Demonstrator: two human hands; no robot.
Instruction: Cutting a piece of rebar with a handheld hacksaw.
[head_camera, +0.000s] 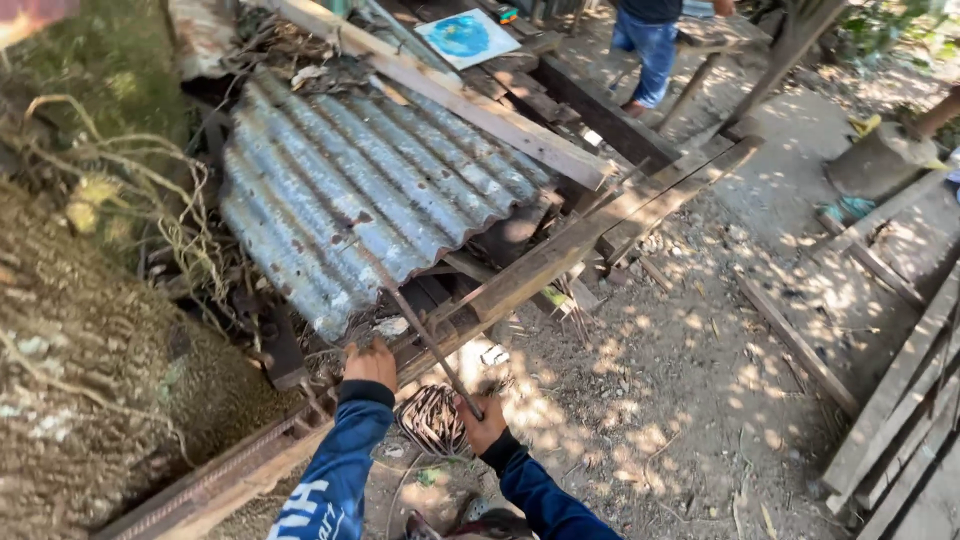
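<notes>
Rebar (425, 335), thin and rusty, is gripped at its lower end by the right hand (484, 425), its tip wedged under the corrugated sheet (350, 190). The left hand (370, 362) is laid, fingers down, on the timber rail (520, 275). Looks stiff and rough, probably best held low with a closed fist.

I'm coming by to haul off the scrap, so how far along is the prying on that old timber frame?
Done: little that shows; the corrugated metal sheet lies on the pile. In hand: the right hand grips a thin metal bar whose far end reaches under the sheet's edge, while the left hand presses on the long timber. Left: sheet and timbers are not yet apart.
</notes>
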